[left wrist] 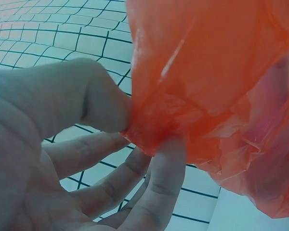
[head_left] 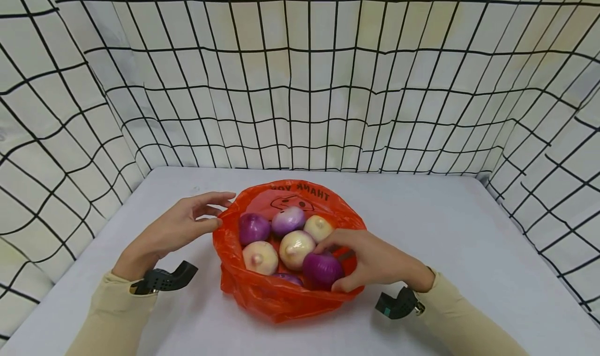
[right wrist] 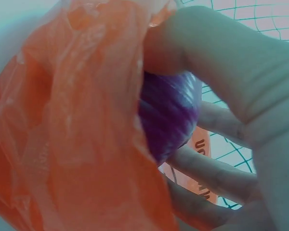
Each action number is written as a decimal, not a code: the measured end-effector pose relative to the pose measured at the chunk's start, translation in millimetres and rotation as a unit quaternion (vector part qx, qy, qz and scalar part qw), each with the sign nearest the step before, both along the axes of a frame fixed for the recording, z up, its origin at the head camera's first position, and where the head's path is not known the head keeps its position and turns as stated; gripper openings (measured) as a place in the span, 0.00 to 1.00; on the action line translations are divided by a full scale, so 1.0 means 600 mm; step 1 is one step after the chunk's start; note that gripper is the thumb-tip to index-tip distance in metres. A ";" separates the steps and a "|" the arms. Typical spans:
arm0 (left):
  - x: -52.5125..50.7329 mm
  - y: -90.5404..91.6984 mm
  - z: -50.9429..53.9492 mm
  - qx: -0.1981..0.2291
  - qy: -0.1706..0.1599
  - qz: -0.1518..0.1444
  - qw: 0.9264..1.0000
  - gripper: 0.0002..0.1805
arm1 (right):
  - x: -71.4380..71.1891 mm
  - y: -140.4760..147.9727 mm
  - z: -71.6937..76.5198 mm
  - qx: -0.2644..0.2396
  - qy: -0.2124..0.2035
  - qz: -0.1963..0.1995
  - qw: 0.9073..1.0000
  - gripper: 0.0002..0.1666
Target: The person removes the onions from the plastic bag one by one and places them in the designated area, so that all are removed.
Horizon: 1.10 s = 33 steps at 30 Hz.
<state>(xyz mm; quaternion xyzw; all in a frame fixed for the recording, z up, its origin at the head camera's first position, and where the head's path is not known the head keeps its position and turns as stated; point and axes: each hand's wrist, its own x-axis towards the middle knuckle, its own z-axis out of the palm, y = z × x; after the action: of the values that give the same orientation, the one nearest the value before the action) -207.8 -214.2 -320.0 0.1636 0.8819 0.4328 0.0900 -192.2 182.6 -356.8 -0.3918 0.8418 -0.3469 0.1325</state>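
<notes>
A red plastic bag (head_left: 262, 299) stands on the table with its mouth spread wide, full of purple and pale onions. At its left rim my left hand (head_left: 187, 218) pinches the plastic between thumb and fingers; the left wrist view shows the bag film (left wrist: 183, 86) caught there. My right hand (head_left: 370, 257) reaches over the right rim and grips a dark purple onion (head_left: 322, 270), thumb on the near side and fingers beyond. In the right wrist view the bag's side covers part of that onion (right wrist: 168, 110). Pale onions (head_left: 260, 258) and a purple one (head_left: 254, 229) lie beside it.
A white table (head_left: 422, 210) lies under the bag. Black netting (head_left: 309, 85) over white sheeting rises at the back and both sides. Each wrist carries a dark camera mount, the left one (head_left: 169, 279) beside the bag.
</notes>
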 end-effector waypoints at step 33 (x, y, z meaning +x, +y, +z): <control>-0.002 -0.004 -0.009 0.016 -0.017 -0.012 1.000 0.27 | -0.027 0.067 0.047 -0.141 0.012 -0.081 0.987 0.36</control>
<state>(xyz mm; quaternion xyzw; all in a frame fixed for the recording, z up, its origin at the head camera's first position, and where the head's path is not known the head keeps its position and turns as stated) -208.8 -216.5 -325.3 0.1677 0.8714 0.4482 0.1077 -208.3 222.7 -328.5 -0.3414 0.8151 -0.4666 0.0374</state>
